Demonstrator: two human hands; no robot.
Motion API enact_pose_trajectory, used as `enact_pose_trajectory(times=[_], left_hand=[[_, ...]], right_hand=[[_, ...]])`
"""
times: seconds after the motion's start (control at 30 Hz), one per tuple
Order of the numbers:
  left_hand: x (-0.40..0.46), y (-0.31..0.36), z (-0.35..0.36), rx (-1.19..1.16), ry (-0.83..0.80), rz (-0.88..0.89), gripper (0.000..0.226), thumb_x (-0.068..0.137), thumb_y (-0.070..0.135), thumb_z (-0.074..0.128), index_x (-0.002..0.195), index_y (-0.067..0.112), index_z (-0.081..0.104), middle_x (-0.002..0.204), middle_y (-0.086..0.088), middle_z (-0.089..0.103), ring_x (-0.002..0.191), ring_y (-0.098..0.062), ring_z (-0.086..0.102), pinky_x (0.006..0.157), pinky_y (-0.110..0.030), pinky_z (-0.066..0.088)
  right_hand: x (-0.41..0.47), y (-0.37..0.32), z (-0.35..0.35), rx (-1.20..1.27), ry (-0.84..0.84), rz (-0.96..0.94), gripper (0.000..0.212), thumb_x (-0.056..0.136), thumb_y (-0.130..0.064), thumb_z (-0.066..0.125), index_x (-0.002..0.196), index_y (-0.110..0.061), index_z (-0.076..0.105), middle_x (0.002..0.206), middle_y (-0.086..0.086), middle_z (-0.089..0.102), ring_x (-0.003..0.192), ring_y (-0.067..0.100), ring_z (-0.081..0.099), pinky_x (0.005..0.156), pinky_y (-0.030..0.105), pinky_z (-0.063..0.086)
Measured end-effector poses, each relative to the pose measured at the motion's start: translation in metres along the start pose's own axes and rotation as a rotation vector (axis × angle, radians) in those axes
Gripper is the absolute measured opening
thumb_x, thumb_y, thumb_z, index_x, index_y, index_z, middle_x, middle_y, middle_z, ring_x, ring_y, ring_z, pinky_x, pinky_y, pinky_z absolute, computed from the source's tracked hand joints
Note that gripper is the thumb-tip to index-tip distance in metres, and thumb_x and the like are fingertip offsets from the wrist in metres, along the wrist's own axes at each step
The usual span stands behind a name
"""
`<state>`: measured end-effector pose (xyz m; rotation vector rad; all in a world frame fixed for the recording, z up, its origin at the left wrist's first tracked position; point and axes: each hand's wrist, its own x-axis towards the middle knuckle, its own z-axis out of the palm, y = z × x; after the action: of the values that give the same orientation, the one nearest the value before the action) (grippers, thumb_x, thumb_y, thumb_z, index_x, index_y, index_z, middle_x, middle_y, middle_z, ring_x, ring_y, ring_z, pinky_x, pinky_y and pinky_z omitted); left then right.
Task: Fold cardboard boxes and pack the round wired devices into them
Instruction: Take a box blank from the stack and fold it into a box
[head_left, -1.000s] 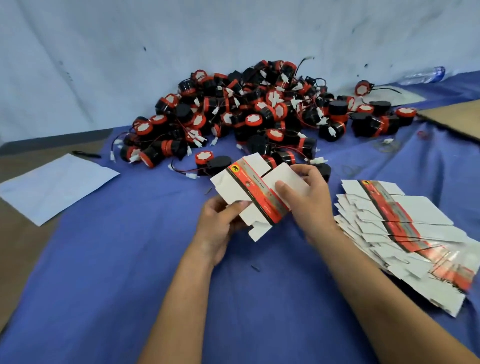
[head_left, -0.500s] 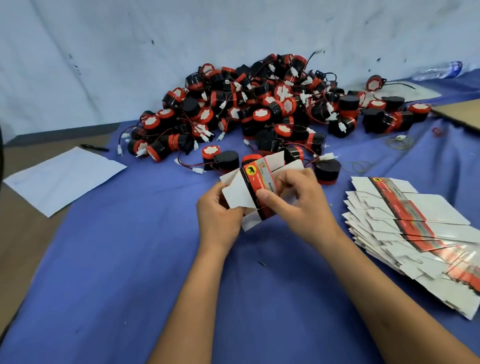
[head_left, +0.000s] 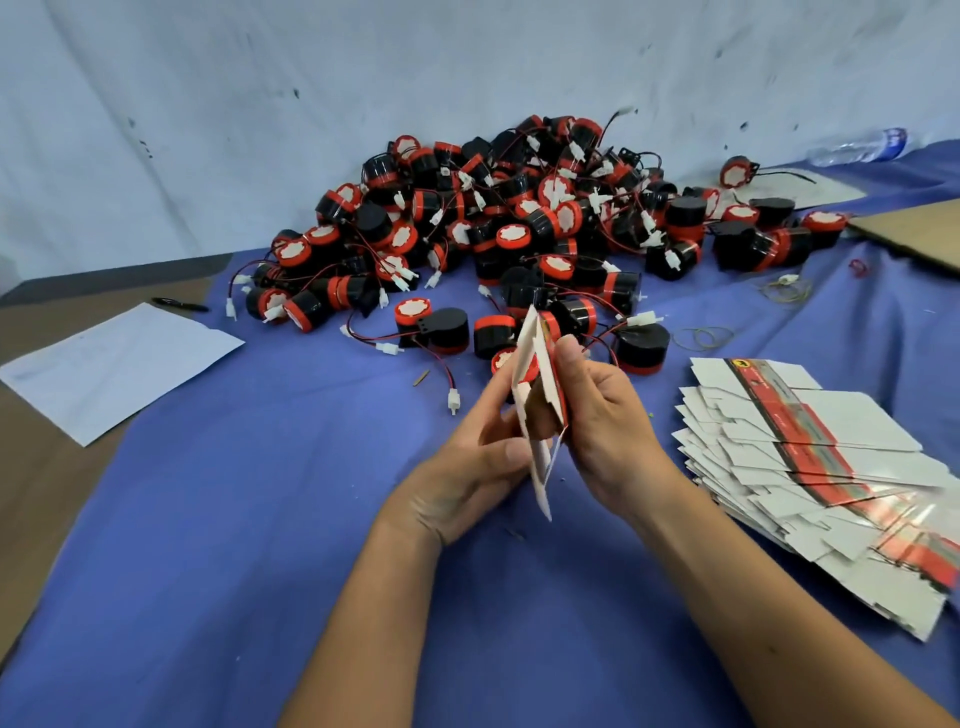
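Both arms are bare right up to the frame edge, no sleeves, and the left hand (head_left: 467, 467) and right hand (head_left: 608, 431) wear no gloves.

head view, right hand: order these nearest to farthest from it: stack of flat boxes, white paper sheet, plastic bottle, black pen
1. The stack of flat boxes lies just right of the right hand.
2. The white paper sheet lies far left, half off the blue cloth.
3. The black pen lies beyond the sheet, far left.
4. The plastic bottle lies at the far right, by the wall.
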<state>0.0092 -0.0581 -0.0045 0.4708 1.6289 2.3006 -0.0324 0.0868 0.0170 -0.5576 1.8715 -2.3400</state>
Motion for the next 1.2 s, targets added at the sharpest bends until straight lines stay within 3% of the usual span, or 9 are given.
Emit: enact_pose_trajectory(times=[0.13,0.3,0.43,0.57,0.7,0.9,1.0,1.1,1.2], left_hand=[[-0.003,0.002,0.005,-0.032,0.031,0.01,0.116,0.072,0.048,0.09,0.161,0.017,0.023,0.14,0.002,0.063,0.135,-0.017,0.056,0.111,-0.032,0.046],[-0.003,0.006,0.006,-0.101,0.173,0.087,0.098,0.071,0.053,0.089,0.148,0.01,0.046,0.117,-0.004,0.07,0.111,-0.018,0.067,0.097,-0.032,0.055],[0.001,0.009,0.001,-0.147,0.351,0.171,0.114,0.06,0.057,0.093,0.154,0.016,0.044,0.131,-0.01,0.066,0.118,-0.024,0.066,0.094,-0.039,0.058],[0.002,0.006,-0.004,-0.176,0.552,0.208,0.074,0.065,0.042,0.077,0.134,0.018,0.064,0.12,-0.013,0.073,0.11,-0.033,0.069,0.086,-0.045,0.06],[0.004,0.01,-0.005,-0.193,0.691,0.27,0.075,0.063,0.042,0.074,0.133,0.019,0.063,0.114,-0.006,0.076,0.103,-0.023,0.074,0.072,-0.033,0.061],[0.01,0.008,0.006,-0.148,0.766,0.234,0.059,0.078,0.037,0.072,0.136,0.028,0.062,0.126,-0.009,0.073,0.12,-0.032,0.068,0.082,-0.04,0.063],[0.009,0.011,0.007,-0.157,0.725,0.235,0.044,0.086,0.039,0.066,0.129,0.029,0.067,0.131,-0.011,0.07,0.124,-0.032,0.066,0.088,-0.042,0.062],[0.006,0.013,0.006,-0.157,0.676,0.268,0.05,0.089,0.045,0.062,0.133,0.02,0.064,0.144,-0.021,0.058,0.133,-0.041,0.056,0.102,-0.059,0.051],[0.006,0.017,0.01,-0.226,0.649,0.247,0.067,0.093,0.059,0.051,0.143,0.014,0.057,0.146,-0.021,0.057,0.129,-0.037,0.061,0.09,-0.045,0.058]], right_hand=[[-0.001,-0.001,0.004,0.002,-0.007,0.004,0.062,0.093,-0.058,0.044,0.064,-0.006,0.062,0.062,0.01,0.061,0.066,0.025,0.052,0.063,0.032,0.043],[-0.003,-0.003,0.001,-0.005,-0.108,0.036,0.074,0.091,-0.073,0.041,0.058,-0.01,0.06,0.062,0.011,0.058,0.064,0.023,0.049,0.064,0.034,0.04],[-0.006,0.0,0.003,-0.049,-0.243,0.005,0.106,0.075,-0.086,0.057,0.09,0.018,0.058,0.081,0.023,0.058,0.078,0.028,0.046,0.072,0.043,0.035],[-0.007,0.001,0.006,-0.132,-0.397,-0.033,0.085,0.065,-0.064,0.087,0.129,-0.012,0.062,0.112,0.0,0.07,0.105,0.02,0.064,0.092,0.038,0.05],[-0.004,0.007,0.003,-0.167,-0.27,-0.069,0.076,0.069,-0.046,0.087,0.135,-0.031,0.053,0.109,0.006,0.074,0.108,0.025,0.067,0.098,0.052,0.053],[-0.006,0.011,0.009,-0.398,-0.152,-0.271,0.062,0.079,-0.055,0.079,0.126,-0.026,0.05,0.1,-0.009,0.071,0.094,0.018,0.067,0.078,0.028,0.054],[-0.006,0.015,0.015,-0.421,-0.088,-0.326,0.041,0.091,-0.038,0.072,0.122,-0.021,0.051,0.099,-0.015,0.069,0.094,0.014,0.067,0.074,0.021,0.052],[-0.006,0.016,0.016,-0.379,-0.045,-0.298,0.03,0.094,-0.023,0.066,0.121,-0.02,0.052,0.092,-0.02,0.068,0.087,0.014,0.065,0.075,0.017,0.049],[-0.005,0.016,0.011,-0.377,-0.026,-0.288,0.035,0.091,-0.016,0.071,0.121,-0.021,0.054,0.092,-0.015,0.07,0.089,0.016,0.066,0.076,0.024,0.052]])
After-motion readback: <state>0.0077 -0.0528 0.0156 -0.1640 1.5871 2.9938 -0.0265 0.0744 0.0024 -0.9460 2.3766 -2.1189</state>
